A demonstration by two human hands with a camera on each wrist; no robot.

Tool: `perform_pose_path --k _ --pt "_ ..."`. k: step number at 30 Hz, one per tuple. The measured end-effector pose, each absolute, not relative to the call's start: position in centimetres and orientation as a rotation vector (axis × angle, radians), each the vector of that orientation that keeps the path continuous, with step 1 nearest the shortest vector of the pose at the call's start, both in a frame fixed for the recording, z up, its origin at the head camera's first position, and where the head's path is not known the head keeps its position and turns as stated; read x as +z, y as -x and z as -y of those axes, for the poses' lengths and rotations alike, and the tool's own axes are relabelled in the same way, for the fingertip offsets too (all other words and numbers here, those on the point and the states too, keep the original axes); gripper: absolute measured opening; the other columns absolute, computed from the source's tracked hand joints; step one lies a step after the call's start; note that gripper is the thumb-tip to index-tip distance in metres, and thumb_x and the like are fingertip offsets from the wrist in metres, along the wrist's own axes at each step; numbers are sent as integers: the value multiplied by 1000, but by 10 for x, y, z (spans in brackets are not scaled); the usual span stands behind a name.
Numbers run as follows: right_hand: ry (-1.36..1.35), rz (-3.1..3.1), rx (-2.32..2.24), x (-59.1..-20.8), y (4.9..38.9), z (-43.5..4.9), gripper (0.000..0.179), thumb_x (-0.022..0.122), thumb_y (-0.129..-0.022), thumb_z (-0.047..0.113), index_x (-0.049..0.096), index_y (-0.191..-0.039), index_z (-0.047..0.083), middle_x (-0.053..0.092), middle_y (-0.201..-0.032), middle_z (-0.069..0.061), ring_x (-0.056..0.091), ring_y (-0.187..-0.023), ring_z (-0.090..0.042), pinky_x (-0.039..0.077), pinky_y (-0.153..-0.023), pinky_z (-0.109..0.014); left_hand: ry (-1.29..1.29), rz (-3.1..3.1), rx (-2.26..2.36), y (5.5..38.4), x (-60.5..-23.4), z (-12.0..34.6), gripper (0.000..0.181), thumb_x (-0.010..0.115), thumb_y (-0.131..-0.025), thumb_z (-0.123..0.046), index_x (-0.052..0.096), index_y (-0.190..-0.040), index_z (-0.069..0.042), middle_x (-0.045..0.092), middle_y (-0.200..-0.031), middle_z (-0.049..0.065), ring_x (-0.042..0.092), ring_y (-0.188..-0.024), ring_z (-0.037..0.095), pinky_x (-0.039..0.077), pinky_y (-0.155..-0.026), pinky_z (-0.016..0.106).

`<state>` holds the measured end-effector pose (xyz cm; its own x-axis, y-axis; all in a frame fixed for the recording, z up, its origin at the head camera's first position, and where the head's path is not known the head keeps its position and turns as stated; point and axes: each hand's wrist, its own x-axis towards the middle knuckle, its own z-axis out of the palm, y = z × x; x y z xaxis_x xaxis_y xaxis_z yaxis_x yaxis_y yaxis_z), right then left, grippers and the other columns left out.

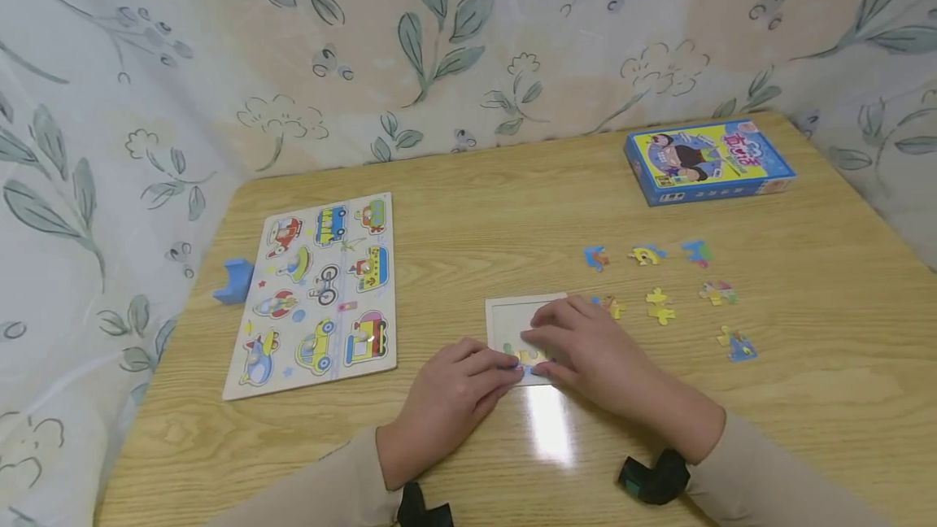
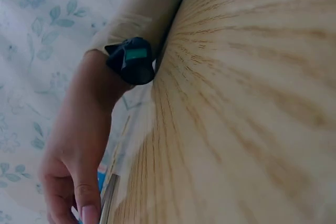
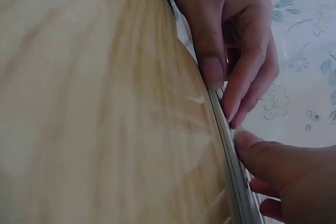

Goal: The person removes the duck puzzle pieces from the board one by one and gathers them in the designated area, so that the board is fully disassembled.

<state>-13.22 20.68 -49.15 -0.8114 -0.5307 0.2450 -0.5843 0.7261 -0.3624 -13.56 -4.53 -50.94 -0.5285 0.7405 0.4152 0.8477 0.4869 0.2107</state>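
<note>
A small white puzzle tray (image 1: 505, 311) lies near the front of the table, with a few coloured pieces along its near edge. My left hand (image 1: 457, 385) rests its fingertips at the tray's near left part, on the pieces there. Across from it, my right hand (image 1: 596, 356) reaches in from the right. Its thumb and forefinger bracket a yellow puzzle piece (image 1: 533, 356), partly hidden by the fingers. In the right wrist view, the left fingers (image 3: 244, 90) and right thumb (image 3: 257, 148) nearly meet over the tray's rim.
Loose puzzle pieces (image 1: 660, 307) lie spread to the right, one partly behind the right hand. A blue and yellow box (image 1: 708, 163) stands at the back right. On the left lie a vehicle knob-puzzle board (image 1: 307, 299) and a blue block (image 1: 234, 281).
</note>
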Motion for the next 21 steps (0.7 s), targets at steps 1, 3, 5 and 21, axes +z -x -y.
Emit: perform_pose_path --k 1,3,5,21 --pt "-920 2793 673 -492 132 -206 34 86 -89 23 78 -120 13 64 -122 0 55 -117 -23 47 -101 -48 1355 2457 -587 136 -510 45 22 81 -94 -17 81 -116 -20 73 -121 -10 62 -111 10 50 -98 25" --pt "-942 2783 718 -492 131 -203 29 86 -88 18 80 -117 14 64 -118 2 55 -113 -21 47 -98 -46 1364 2444 -611 136 -511 45 21 81 -94 -16 82 -114 -20 73 -121 -10 62 -111 10 49 -99 24" --pt "-955 2785 765 -492 131 -202 26 85 -89 15 80 -115 14 63 -115 4 55 -110 -19 48 -96 -44 1369 2437 -619 136 -511 45 19 82 -93 -16 82 -112 -20 73 -120 -11 62 -112 9 49 -100 23" --pt "-811 2813 1114 -490 130 -201 30 91 -80 5 78 -104 18 69 -106 12 60 -104 -15 49 -94 -41 1365 2446 -660 131 -509 42 27 78 -97 -14 75 -123 -21 72 -115 -9 62 -109 9 49 -99 25"
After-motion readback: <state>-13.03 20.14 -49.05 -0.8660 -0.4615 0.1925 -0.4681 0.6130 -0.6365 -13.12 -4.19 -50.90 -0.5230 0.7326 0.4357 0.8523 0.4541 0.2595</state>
